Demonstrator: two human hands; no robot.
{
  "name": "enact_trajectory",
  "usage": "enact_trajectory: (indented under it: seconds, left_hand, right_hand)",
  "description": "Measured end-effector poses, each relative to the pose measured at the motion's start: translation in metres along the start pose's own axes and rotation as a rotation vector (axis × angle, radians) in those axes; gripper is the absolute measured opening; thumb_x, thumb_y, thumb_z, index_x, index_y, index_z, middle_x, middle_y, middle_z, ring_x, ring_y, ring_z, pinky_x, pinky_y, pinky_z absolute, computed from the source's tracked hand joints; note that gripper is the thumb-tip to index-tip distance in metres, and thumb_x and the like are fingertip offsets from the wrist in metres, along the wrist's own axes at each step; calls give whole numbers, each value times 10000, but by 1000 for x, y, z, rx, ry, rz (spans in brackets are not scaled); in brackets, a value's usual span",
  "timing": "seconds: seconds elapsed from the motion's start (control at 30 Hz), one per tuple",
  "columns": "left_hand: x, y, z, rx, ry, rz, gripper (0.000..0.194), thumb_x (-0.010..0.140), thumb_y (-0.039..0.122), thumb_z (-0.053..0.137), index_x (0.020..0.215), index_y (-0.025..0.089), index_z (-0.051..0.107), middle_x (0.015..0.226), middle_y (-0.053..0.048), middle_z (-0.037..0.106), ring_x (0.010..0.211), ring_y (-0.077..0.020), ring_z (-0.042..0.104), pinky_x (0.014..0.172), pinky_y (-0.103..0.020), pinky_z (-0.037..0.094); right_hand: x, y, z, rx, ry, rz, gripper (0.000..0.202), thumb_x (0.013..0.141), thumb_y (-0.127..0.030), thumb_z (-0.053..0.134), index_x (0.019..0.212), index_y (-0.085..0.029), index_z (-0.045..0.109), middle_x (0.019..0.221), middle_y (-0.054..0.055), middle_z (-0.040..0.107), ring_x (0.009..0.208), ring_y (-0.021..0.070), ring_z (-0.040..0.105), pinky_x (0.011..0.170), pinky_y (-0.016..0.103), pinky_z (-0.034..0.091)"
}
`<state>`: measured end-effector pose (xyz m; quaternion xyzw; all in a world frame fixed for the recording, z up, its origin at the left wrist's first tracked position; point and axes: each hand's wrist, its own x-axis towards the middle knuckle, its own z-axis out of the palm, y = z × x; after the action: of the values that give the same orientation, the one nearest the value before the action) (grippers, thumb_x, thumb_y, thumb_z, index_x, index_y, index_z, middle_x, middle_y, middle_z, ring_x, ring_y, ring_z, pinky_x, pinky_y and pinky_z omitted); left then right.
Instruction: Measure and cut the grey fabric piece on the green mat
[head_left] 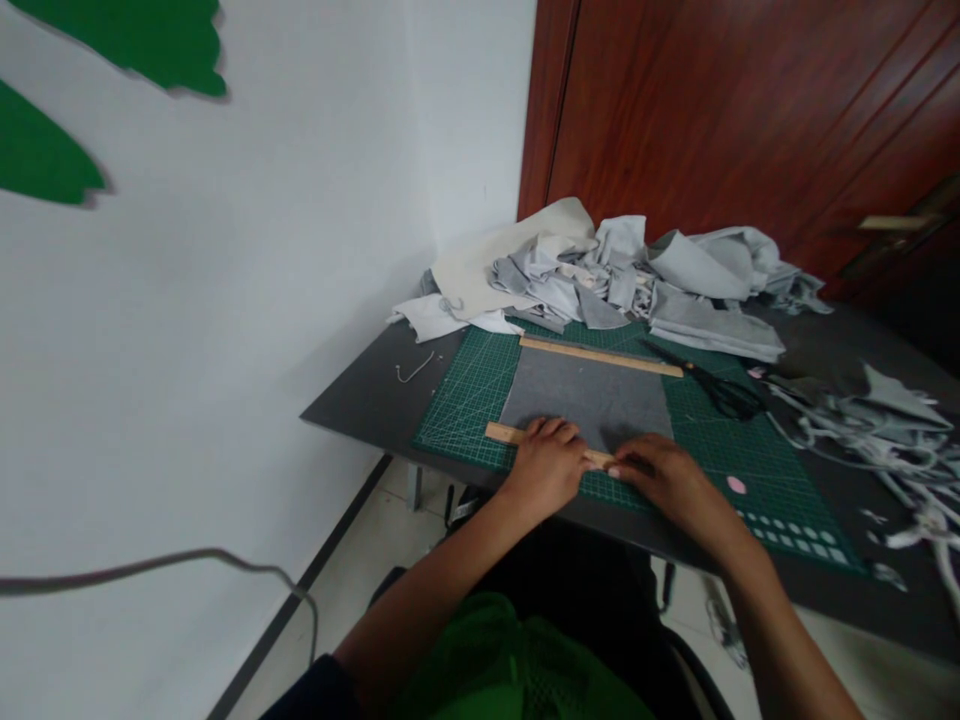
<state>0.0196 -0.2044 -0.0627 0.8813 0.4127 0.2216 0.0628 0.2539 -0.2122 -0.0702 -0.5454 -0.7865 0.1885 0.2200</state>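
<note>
A grey piece of cloth (592,392) lies flat on a green cutting mat (472,385). Across its near edge runs a light wooden ruler (504,433). My left hand (549,465) presses down over this ruler, fingers bent across it and thumb pointing right. Close beside it, my right hand (667,478) has thumb and fingers drawn together at the ruler and cloth edge; it hides the ruler's right end. A second wooden strip (600,355) lies along the cloth's far edge. Black scissors (720,390) rest to the right of the cloth.
Grey and white cloth scraps (555,275) are heaped at the back of the dark table (360,395). More scraps and strips (885,430) lie on the right. A pink piece (736,485) is on the mat. White wall (300,250) stands left, a wooden door (697,120) behind.
</note>
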Motion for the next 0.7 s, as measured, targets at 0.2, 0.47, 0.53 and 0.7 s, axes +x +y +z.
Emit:
enact_trajectory:
  seconds: [0.2, 0.47, 0.53, 0.7]
  left_hand:
    - [0, -3, 2, -36, 5, 9, 157, 993, 325, 624, 977, 218, 738, 1068, -45, 673, 1138, -242, 545, 992, -416, 408]
    - [0, -7, 5, -118, 34, -42, 123, 960, 320, 687, 998, 234, 766, 1070, -39, 676, 1092, -233, 561, 941, -403, 430]
    - [1, -10, 6, -162, 51, -49, 115, 956, 286, 690, 1020, 236, 770, 1071, -32, 681, 1078, -226, 566, 929, -399, 435]
    - [7, -16, 3, -249, 4, -72, 187, 929, 150, 662, 1042, 246, 777, 1078, -27, 688, 1080, -225, 577, 911, -398, 451]
  right_hand:
    - [1, -11, 0, 15, 1, 5, 181, 926, -402, 639, 899, -254, 738, 902, 73, 728, 884, 285, 685, 842, 409, 521]
    - [-11, 15, -30, 75, 67, 22, 231, 938, -336, 548, 937, -241, 760, 1002, 98, 750, 983, 288, 690, 947, 434, 523]
    - [-15, 22, -38, 87, 18, 17, 209, 916, -307, 562, 921, -241, 760, 995, 91, 748, 975, 281, 692, 932, 423, 532]
    - [-18, 24, -50, 108, -92, 65, 192, 873, -245, 586, 923, -263, 771, 1087, 69, 752, 1111, 286, 669, 1020, 429, 503]
